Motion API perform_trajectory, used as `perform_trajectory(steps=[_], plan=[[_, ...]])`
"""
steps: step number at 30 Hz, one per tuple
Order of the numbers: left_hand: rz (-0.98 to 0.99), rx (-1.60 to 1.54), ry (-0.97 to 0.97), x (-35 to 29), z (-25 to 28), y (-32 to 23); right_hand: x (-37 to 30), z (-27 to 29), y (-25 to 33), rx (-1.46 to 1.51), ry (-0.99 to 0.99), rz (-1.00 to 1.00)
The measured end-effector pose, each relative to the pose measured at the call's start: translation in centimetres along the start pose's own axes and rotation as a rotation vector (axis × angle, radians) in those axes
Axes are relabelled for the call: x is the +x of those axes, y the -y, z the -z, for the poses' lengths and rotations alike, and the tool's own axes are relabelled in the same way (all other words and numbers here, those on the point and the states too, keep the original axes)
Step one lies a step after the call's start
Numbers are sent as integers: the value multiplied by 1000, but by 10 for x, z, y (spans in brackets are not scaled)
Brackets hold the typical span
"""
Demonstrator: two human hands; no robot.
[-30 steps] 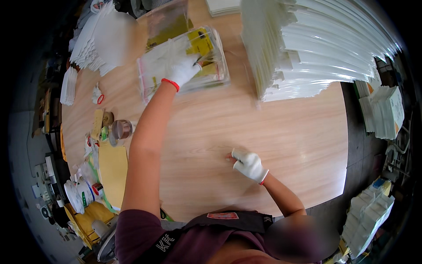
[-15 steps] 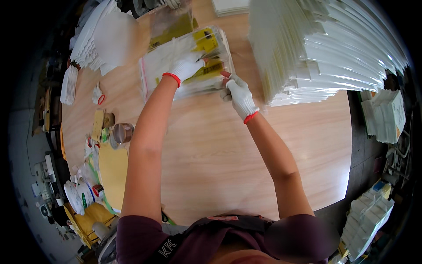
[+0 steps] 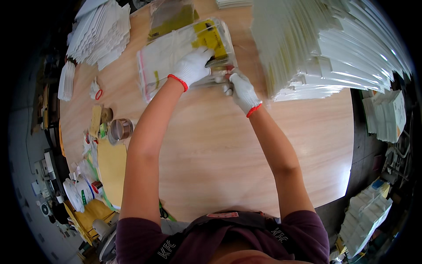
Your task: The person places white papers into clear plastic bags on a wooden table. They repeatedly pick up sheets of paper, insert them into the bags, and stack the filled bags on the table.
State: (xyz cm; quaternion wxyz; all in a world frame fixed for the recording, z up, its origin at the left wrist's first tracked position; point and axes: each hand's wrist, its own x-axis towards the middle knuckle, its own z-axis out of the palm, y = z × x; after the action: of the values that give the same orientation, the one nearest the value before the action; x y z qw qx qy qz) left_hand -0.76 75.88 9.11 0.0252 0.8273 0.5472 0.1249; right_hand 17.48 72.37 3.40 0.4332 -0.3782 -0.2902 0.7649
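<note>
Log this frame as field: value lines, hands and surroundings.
left hand: white glove, red cuff; lies on clear plastic bag pile
right hand: matching glove; at pile's right end; grip unclear
beyond pile: yellow-bottomed clear bag
right of pile: tall stack of glossy white sheets
left side: brown tape roll, tan paper sheet
surface: light wood-grain table

One wide fisheye head view, steeply downward over the table from close above

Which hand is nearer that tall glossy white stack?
Right: the right hand is just left of the stack; the left hand is farther left, on the plastic bags.
</note>
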Motion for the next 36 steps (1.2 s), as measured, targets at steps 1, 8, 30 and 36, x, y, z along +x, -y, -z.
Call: perform_trajectory(steps=[1, 8, 30, 36], plan=[[-5, 1, -23, 0, -3, 3, -5, 4, 2, -41, -26, 41], [130, -95, 207, 18, 13, 11, -22, 20, 6, -337, -179, 90], [238, 64, 225, 22, 27, 0, 7, 7, 29, -122, 83, -89], [186, 11, -58, 8, 38, 17, 6, -4, 50, -80, -5, -202]])
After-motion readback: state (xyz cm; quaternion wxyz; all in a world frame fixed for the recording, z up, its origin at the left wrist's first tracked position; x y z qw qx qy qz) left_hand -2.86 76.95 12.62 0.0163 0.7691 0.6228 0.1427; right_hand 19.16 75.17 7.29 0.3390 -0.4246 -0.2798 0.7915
